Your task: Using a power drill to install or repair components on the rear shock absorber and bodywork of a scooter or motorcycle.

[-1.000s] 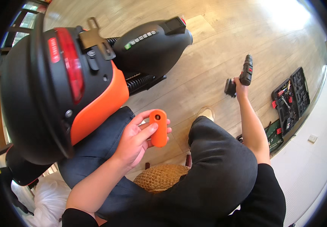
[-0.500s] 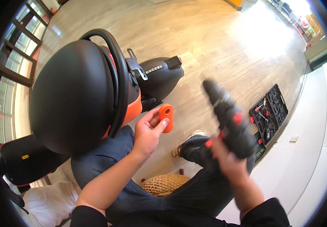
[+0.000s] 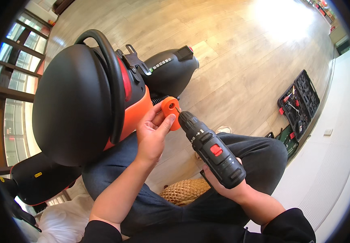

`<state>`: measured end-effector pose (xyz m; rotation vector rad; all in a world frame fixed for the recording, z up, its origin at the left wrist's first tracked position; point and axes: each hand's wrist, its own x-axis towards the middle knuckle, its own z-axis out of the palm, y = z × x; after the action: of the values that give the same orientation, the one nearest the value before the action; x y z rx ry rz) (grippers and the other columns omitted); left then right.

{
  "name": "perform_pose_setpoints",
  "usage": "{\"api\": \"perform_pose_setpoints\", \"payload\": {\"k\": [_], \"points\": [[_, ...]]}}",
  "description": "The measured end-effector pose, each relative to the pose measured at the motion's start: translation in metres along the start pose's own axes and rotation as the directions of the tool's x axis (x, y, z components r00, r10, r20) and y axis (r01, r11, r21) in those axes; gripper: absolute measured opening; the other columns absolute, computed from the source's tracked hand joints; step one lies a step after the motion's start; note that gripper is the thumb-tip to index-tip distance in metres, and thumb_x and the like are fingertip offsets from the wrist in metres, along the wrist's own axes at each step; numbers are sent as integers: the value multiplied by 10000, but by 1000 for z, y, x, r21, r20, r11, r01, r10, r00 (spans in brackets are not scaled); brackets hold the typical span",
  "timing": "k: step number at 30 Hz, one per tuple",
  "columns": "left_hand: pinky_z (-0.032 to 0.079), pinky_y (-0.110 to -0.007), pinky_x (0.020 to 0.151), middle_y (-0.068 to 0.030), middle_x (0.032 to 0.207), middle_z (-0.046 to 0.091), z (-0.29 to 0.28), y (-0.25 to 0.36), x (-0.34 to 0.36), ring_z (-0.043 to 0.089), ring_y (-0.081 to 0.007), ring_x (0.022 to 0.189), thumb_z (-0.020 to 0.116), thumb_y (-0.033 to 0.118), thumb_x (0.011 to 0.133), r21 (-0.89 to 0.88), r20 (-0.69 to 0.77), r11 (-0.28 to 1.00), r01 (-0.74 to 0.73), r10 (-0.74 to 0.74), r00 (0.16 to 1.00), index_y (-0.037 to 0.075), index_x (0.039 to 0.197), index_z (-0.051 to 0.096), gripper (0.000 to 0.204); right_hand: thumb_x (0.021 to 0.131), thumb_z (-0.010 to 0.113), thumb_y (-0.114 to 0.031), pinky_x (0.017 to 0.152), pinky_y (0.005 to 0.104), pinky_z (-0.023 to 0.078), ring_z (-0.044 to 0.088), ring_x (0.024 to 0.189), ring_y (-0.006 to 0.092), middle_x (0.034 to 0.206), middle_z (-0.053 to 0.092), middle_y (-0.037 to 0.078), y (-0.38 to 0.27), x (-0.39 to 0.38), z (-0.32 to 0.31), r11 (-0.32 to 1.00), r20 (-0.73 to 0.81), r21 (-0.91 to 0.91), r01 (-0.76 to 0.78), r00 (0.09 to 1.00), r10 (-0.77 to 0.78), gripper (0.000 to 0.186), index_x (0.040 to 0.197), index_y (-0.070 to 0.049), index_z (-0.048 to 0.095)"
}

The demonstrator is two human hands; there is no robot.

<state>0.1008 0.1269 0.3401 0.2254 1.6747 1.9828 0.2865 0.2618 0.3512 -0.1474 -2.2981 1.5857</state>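
My left hand (image 3: 152, 131) pinches an oblong orange plastic part (image 3: 175, 121), which has a round hole near its upper end. That part is beside the orange flank of a scooter with a black seat (image 3: 75, 101). In my right hand (image 3: 227, 180) is a black cordless drill (image 3: 213, 148) with a red switch on top, my fingers wrapped round its handle under the body. The drill's thin bit points up and left toward the hole, its tip close to the orange part; whether it touches cannot be made out.
An open black tool case (image 3: 300, 105) lies on the wooden floor at the right, beside a white wall. A black grab rail (image 3: 116, 85) and a metal bracket (image 3: 136, 60) stick out from the scooter's rear. A woven stool (image 3: 185, 191) shows between my legs.
My right hand has brought the drill left and down, so its bit is now at the orange part. My left hand has shifted slightly up and left, still holding the part.
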Motion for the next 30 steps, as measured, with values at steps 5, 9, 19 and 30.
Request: {"api": "perform_pose_setpoints", "payload": {"k": [5,9,19,30], "points": [[547,-356,927,-156,1203,681,-1,-7,-2,666,-213,1116,644,53,953,2,27,1000,4,-4,1000,-26,1326,538,395,764,722,36,630,292,519,649,635,243,784,642,115,-7,0,2,979,39,101,-174,984,171,429,1172,11,593],[549,-358,924,-162,1203,681,0,-11,-3,669,-215,1111,648,52,951,-9,29,1000,4,-3,1000,-31,1327,537,402,772,716,41,635,287,516,634,631,235,793,645,119,-5,0,2,973,34,131,-189,982,186,417,1171,16,594],[546,-336,942,-160,1213,678,-2,-14,-3,677,-206,1100,651,69,960,79,31,994,-75,72,997,-41,1365,516,440,775,722,38,662,285,527,661,673,215,828,660,122,-8,3,0,973,78,117,-199,978,191,435,1188,18,586],[460,-328,1069,-159,1327,619,3,-9,-7,600,-186,1224,610,-27,958,138,40,984,-112,107,993,-65,1429,459,496,780,734,9,647,292,537,674,661,212,802,675,110,0,-5,6,974,22,136,-179,984,177,415,1171,-1,598]]}}
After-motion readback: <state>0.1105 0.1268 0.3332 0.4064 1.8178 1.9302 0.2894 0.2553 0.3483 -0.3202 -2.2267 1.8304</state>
